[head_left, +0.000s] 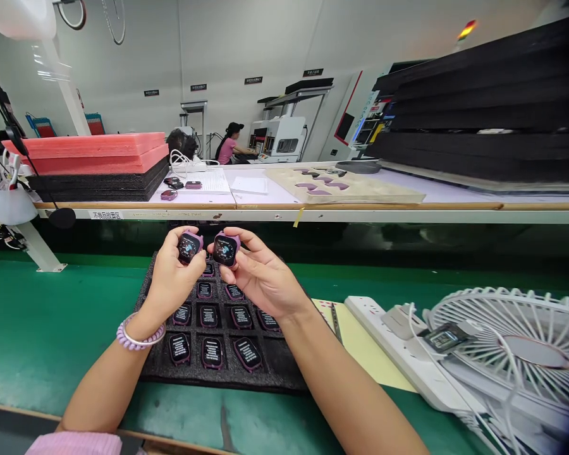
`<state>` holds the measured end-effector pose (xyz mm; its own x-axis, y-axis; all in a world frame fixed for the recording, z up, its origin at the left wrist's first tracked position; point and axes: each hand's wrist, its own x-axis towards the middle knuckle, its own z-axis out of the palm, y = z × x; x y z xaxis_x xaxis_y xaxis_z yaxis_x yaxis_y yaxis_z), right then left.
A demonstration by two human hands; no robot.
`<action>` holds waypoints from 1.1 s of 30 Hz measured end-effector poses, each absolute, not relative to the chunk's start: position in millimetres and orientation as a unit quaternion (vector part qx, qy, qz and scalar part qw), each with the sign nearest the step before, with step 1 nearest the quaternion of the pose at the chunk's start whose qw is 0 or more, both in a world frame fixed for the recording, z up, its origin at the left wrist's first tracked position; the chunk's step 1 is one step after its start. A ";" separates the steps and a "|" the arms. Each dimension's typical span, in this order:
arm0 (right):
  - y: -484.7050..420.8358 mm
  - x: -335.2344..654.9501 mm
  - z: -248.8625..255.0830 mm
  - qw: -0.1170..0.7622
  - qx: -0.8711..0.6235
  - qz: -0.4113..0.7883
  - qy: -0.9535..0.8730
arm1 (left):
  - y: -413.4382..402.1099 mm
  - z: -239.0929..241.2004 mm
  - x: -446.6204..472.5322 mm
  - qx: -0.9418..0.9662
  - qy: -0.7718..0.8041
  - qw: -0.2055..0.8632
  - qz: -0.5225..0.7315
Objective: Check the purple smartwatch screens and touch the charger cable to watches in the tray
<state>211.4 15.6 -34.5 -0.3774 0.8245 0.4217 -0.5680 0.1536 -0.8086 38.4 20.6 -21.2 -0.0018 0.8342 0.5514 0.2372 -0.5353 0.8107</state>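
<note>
On the shelf edge (171, 215), a label (107, 215) reads 不良品放置区. The left hand (171, 278) grips one purple watch (188, 247) in its fingers (200, 260); just beside, over a black tray (194, 376) of stowed watches (209, 316) with text too small for me, the right hand (263, 275) pinches a second watch (226, 249).

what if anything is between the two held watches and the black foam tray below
Nothing visible stands between them. The left hand holds one purple watch, the right hand a second purple watch; the hands hide part of the tray.
</note>
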 end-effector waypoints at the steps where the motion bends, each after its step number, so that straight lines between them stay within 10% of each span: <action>1: 15.8 211.3 -34.7 0.547 -0.124 0.636 -0.531 | 20.6 -21.2 38.4 0.660 0.410 0.252 0.577; 33: 15.4 209.5 -35.8 0.540 -0.134 0.634 -0.537 | 22.8 -21.4 37.9 0.642 0.396 0.288 0.590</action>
